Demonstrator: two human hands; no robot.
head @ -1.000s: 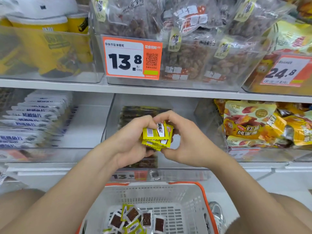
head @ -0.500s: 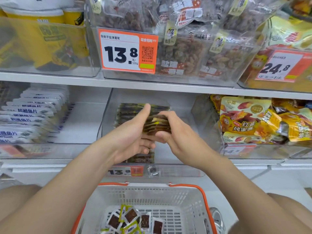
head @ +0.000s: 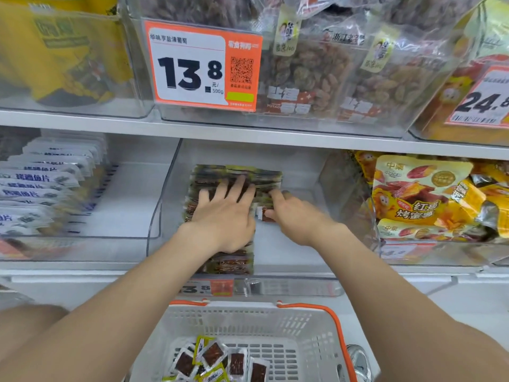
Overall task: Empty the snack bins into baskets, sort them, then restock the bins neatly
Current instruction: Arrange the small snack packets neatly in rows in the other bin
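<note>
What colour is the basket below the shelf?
White basket with orange edging, seen in the head view.

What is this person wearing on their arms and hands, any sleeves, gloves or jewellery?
Nothing that shows. The left arm and right arm are bare down to the picture's edge, no sleeves or cuffs. The left hand and right hand have no gloves, and no watch, bracelet or ring is visible.

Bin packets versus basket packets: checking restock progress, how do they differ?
The bin packets stand packed in a tidy row; the basket packets lie in a loose jumble. The left hand presses the bin packets and the right hand pinches them; nothing touches the basket packets. Both look small, with dark contents.
</note>
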